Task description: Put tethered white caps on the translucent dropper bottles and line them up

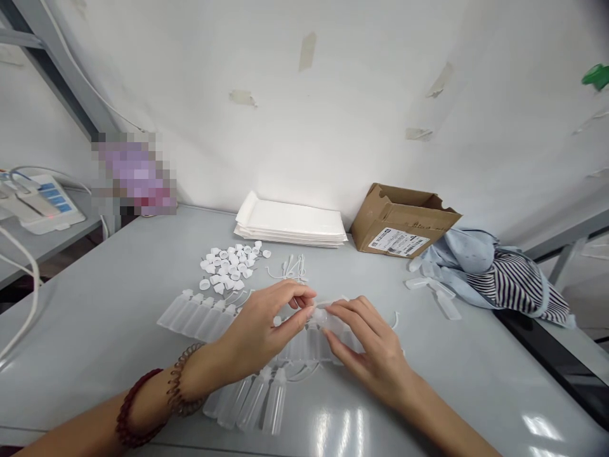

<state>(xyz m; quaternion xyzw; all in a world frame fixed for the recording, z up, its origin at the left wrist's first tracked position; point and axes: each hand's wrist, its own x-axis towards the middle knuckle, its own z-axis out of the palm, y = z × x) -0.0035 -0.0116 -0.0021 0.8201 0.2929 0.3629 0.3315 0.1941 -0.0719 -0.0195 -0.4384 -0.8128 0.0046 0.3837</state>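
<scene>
Over the middle of the table, my right hand [368,339] grips a small translucent squeeze bottle [334,324] between thumb and fingers, its neck tilted toward my left hand. Thumb and index finger of my left hand [271,320] are pinched together at the bottle's neck; what lies between those fingertips is too small to make out. More empty bottles lie in rows under and beside my hands: one group of bottles [197,317] at left, another [304,343] beneath my hands, and several bottles [259,400] nearer me. Thin white strips [295,268] lie just beyond my left hand.
A pile of white caps [231,263] sits behind the left bottles. White padded envelopes [292,222] are stacked by the wall, with an open cardboard box [404,222] to their right. Loose bottles [445,298] and a striped cloth [518,285] lie at the right.
</scene>
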